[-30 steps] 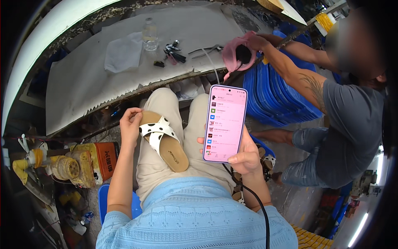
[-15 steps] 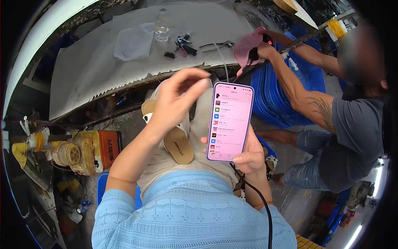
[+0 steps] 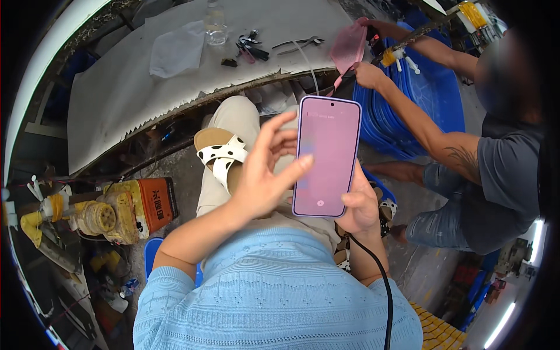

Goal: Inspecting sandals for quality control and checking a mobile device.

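A phone point(image 3: 330, 154) in a lilac case rests upright in my right hand point(image 3: 363, 209), whose thumb lies along its lower right edge. The screen is pinkish and blurred, with a small round mark near the bottom. My left hand point(image 3: 261, 175) is at the phone's left side, fingers curved and apart, holding nothing. Its thumb tip lies over the screen's left edge; whether it touches the glass I cannot tell. Partly hidden behind that hand, a sandal point(image 3: 219, 153) with white, black-spotted straps lies over my beige trousers point(image 3: 242, 111).
Ahead, a grey-covered table point(image 3: 116, 99) carries a clear bottle point(image 3: 216, 26), a white plastic bag point(image 3: 178, 49), small tools point(image 3: 252, 48) and pliers point(image 3: 297, 45). To the right, a co-worker's hands point(image 3: 370, 76) hold a pink bag point(image 3: 348, 46) beside stacked blue crates point(image 3: 429, 99). An orange-yellow machine point(image 3: 131, 210) stands left.
My left hand has come down, its thumb now over the screen. The screen has gone from a list to a blurred pinkish page. The co-worker's near hand has shifted on the pink bag.
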`<action>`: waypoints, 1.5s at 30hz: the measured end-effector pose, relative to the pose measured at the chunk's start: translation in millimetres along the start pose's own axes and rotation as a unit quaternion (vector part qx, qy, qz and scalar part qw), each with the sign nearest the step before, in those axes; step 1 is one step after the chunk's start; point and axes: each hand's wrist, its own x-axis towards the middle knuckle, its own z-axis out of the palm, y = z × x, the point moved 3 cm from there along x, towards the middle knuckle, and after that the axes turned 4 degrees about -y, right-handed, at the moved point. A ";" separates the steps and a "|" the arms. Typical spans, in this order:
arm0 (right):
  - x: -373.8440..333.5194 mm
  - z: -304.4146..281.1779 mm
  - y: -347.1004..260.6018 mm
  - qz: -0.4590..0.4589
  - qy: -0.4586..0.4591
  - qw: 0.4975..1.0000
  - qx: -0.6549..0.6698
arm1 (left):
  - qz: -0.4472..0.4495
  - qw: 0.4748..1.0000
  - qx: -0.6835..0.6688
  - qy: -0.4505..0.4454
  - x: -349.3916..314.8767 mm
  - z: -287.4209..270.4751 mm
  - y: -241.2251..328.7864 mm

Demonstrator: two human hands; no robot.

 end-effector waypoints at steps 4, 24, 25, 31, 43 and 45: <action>2.5 -3.5 0.0 -0.025 -0.006 1.000 0.009 | 0.026 0.997 0.059 -0.036 -28.5 12.9 -12.7; -3.2 -7.8 2.1 -0.057 -0.021 0.998 0.032 | 0.054 0.991 0.102 -0.066 -31.3 19.6 -15.3; -2.1 -7.1 1.5 -0.057 -0.033 0.997 0.030 | 0.053 0.991 0.102 -0.066 -31.7 19.9 -15.8; -2.0 -8.0 5.0 -0.069 -0.040 0.996 0.030 | 0.048 0.992 0.102 -0.058 -31.9 20.8 -15.7; -2.3 -5.4 5.4 -0.064 -0.031 0.997 0.031 | 0.053 0.993 0.108 -0.011 -20.1 12.8 -12.7; -0.5 -1.5 5.3 -0.064 -0.026 0.997 0.028 | 0.033 0.993 0.110 0.024 -13.6 3.1 -15.8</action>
